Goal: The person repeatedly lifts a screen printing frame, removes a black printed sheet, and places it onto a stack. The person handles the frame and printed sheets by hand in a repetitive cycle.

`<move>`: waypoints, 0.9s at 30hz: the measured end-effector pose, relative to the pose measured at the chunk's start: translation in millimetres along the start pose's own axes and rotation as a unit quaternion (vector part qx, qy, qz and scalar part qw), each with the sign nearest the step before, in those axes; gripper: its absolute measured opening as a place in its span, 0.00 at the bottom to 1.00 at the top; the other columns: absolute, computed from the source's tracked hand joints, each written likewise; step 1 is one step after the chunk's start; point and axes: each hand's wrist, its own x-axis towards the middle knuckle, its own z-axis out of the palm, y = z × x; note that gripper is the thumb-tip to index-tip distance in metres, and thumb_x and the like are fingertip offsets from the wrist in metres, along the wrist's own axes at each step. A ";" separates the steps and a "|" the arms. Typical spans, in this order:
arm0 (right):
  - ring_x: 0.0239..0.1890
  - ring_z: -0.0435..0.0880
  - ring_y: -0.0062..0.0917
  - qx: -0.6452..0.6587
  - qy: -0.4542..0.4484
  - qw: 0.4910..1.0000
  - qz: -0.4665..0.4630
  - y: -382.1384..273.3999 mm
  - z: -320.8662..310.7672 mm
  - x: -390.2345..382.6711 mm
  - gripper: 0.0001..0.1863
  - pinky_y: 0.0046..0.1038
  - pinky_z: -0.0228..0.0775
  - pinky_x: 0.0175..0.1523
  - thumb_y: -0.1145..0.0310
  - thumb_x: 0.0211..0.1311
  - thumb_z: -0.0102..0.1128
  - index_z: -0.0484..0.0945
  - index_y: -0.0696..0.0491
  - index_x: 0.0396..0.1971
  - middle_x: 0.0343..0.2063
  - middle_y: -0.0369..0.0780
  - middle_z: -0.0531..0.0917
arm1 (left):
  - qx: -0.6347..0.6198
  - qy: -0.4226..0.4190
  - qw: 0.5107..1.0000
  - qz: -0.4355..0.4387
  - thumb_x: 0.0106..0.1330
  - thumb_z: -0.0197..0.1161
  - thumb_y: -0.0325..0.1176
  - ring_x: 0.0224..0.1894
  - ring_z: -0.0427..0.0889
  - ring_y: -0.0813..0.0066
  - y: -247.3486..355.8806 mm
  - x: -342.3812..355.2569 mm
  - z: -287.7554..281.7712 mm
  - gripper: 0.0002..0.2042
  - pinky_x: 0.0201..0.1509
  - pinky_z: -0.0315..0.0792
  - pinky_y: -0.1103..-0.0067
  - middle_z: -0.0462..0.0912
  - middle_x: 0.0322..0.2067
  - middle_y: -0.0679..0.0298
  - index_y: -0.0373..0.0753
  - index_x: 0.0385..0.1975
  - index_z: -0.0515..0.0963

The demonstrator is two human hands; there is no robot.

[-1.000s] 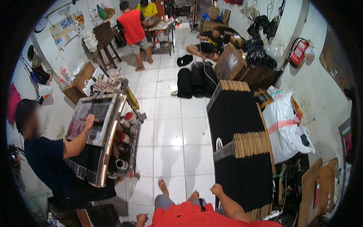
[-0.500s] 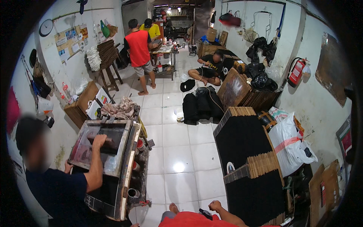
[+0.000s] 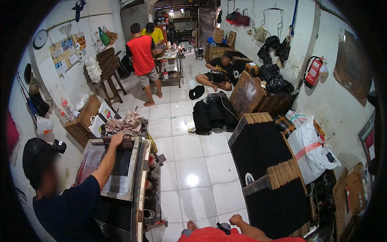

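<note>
My right hand is low in the picture, closed in a loose fist, with nothing visible in it. Its forearm lies beside my red shirt. A small dark object sits at my lap, just left of that hand; its kind is unclear. My left hand is out of sight. Closest on the right is a long stack of brown boards with black fabric laid over them. At the left a person's hand grips a squeegee on a screen-printing frame.
White floor tiles run down the middle. Black fabric bundles lie farther off near a seated person. Two people stand at a back table. A white sack and a fire extinguisher are on the right.
The person at the left has pushed the squeegee to the far end of the frame, arm outstretched. My view has shifted slightly; my right hand stays in a fist.
</note>
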 end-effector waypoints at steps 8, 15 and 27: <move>0.18 0.80 0.25 0.124 0.025 0.991 -0.031 6.0 -11.8 17.9 0.06 0.27 0.72 0.23 0.71 0.47 0.60 0.80 0.58 0.18 0.17 0.41 0.80 | -0.081 0.068 0.994 0.032 0.56 0.53 0.43 0.35 0.77 0.54 -9.9 12.8 10.4 0.20 0.39 0.68 0.65 0.78 0.33 0.48 0.27 0.34 0.76; 0.20 0.80 0.25 -0.064 -0.020 0.983 -0.170 -94.4 9.5 13.5 0.08 0.27 0.73 0.27 0.70 0.47 0.60 0.79 0.59 0.24 0.20 0.41 0.81 | -0.267 0.232 0.921 0.162 0.50 0.59 0.29 0.27 0.74 0.60 3.6 62.0 -46.3 0.09 0.31 0.64 0.65 0.76 0.18 0.57 0.28 0.18 0.73; 0.30 0.79 0.23 0.377 -0.454 0.793 -0.148 -498.0 215.9 -89.5 0.27 0.27 0.74 0.33 0.65 0.54 0.63 0.66 0.58 0.52 0.35 0.39 0.79 | -0.630 0.009 0.772 0.088 0.57 0.63 0.28 0.20 0.74 0.71 81.2 -41.7 -157.8 0.07 0.20 0.66 0.75 0.74 0.23 0.63 0.36 0.26 0.71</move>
